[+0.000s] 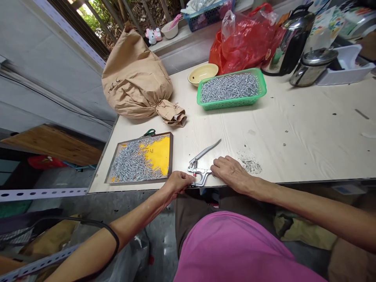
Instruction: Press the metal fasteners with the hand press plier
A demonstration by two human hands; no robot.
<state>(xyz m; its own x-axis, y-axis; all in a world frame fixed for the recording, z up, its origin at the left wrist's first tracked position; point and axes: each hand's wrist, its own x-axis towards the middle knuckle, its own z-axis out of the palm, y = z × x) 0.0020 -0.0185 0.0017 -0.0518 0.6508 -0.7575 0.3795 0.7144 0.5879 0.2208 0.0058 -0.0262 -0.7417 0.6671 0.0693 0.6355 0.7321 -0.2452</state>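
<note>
Two hands at the press tool [205, 151]: left hand [179, 183] grip pinched together, right hand [230, 172] grip apart atop it

My left hand [178, 183] curls at the table's near edge, and whatever its fingertips pinch is hidden. My right hand [232, 172] covers one end of the metal hand tool [202, 160]. The scissors [150, 132] show only a green handle behind the tray [171, 156], whose metal pieces are too small to tell.
</note>
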